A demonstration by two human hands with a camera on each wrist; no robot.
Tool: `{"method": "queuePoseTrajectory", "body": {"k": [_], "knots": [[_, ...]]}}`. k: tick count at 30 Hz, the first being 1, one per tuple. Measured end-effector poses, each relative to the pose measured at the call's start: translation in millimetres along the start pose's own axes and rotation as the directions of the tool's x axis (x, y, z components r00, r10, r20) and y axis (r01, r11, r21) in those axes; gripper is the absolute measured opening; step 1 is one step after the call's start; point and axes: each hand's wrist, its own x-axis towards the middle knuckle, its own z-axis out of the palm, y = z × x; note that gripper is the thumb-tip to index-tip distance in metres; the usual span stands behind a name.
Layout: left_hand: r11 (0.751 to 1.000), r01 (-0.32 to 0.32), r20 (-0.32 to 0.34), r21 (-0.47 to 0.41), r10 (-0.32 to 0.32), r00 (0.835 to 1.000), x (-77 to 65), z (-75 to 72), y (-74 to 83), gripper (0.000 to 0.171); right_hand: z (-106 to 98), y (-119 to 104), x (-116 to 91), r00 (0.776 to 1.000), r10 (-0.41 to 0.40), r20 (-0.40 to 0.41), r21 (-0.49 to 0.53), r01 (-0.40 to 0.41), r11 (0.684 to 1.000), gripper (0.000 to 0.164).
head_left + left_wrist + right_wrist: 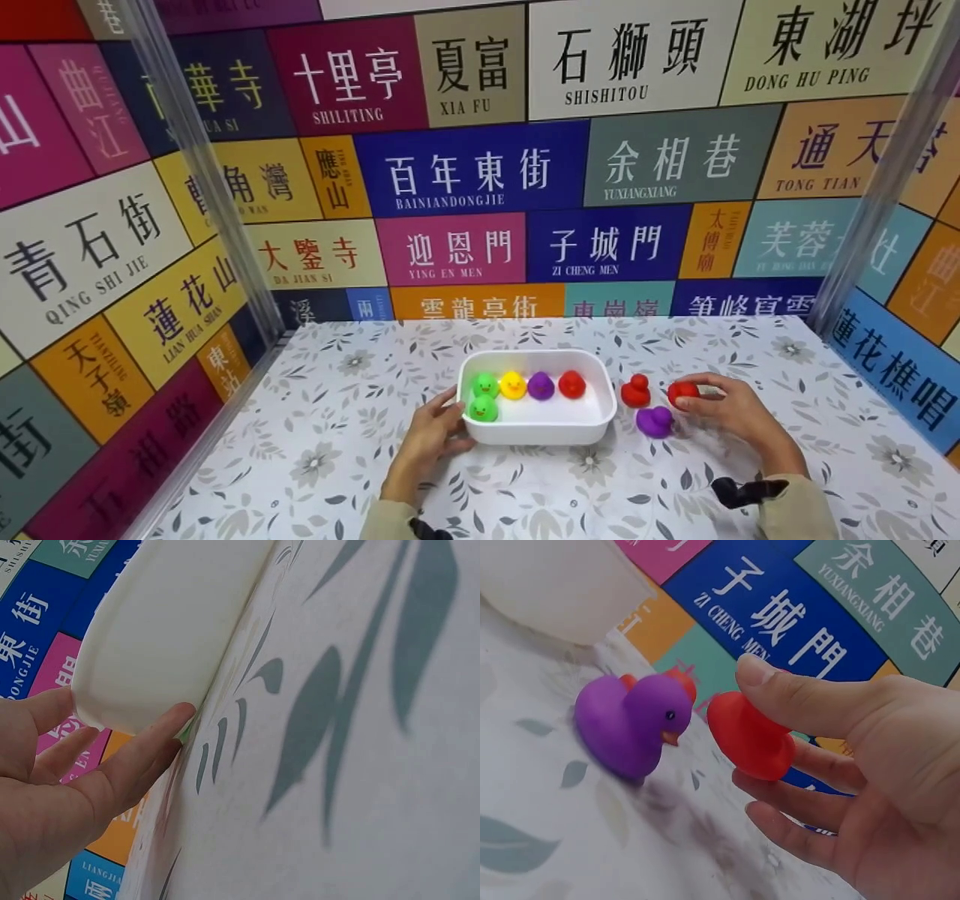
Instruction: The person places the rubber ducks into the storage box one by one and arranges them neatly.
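A white plastic box [540, 433] holds several rubber ducks: two green ones at its left end, then a yellow, a purple and a red duck [572, 384] in a row. My left hand [431, 435] rests against the box's left end, its fingers extended along the wall. Right of the box, my right hand [731, 414] pinches a red rubber duck [750, 736] between thumb and fingers. Near it on the table are a purple duck [655, 422] and another red duck [636, 391]. In the right wrist view the purple duck mostly covers that second red one.
A white tablecloth with a grey leaf print [315, 465] covers the table. Behind stands a wall of colourful sign panels [472, 169]. Clear upright posts [210, 180] rise at the table's far corners.
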Motion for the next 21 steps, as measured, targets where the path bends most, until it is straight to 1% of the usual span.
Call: {"method": "queuePoseTrajectory", "body": {"k": [3, 9, 12, 17, 21], "knots": [[1.000, 0.010, -0.004, 0.003, -0.010, 1.000, 0.0, -0.3, 0.8, 0.056, -1.0, -9.6, -0.4, 1.000, 0.016, 0.003, 0.025, -0.016, 1.000, 0.067], [1.000, 0.017, -0.004, 0.011, -0.017, 1.000, -1.8, -0.6, 2.2, 0.057, 1.5, -23.4, 0.3, 0.999, -0.031, 0.015, 0.088, 0.029, 0.996, 0.070], [1.000, 0.018, -0.007, 0.008, -0.018, 1.000, -1.9, 0.0, 2.1, 0.058, 4.5, -27.4, 1.4, 0.999, -0.046, 0.021, 0.131, 0.043, 0.991, 0.066], [1.000, -0.010, -0.002, 0.003, 0.010, 1.000, -1.2, 0.6, 0.1, 0.056, 10.6, -34.4, 2.0, 0.997, -0.078, 0.021, 0.163, 0.073, 0.984, 0.056], [1.000, -0.020, -0.004, 0.017, 0.020, 1.000, -0.6, 0.9, 0.4, 0.056, 15.2, -44.4, 1.2, 0.998, -0.066, 0.007, 0.195, 0.063, 0.979, 0.056]]}}
